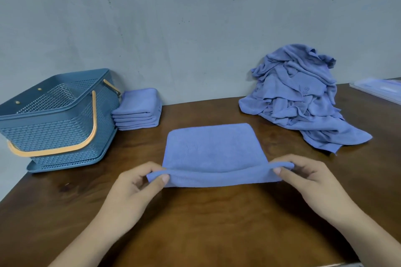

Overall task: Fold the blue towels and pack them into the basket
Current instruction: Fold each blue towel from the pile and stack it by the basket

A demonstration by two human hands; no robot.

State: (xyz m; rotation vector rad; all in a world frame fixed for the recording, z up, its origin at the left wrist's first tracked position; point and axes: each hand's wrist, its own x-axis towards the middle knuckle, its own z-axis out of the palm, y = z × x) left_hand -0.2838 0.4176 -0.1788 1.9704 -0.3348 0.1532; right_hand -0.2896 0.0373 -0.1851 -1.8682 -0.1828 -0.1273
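Item in work: one blue towel (213, 150), flat at the middle of the counter (217, 223) toward its near edge. The left hand (138, 182) and right hand (303, 176) each pinch a near corner between thumb and fingers, lifting the near hem off the surface; a fold away from the person appears under way.

Done: stack of folded towels (137, 109), roughly five, at the far edge just beside the basket (54, 119).

Not done: the basket, at the far left corner, shows nothing inside through its mesh.

Remaining: heap of unfolded towels (299, 97) at the far right, many pieces. Task judged early to midway.
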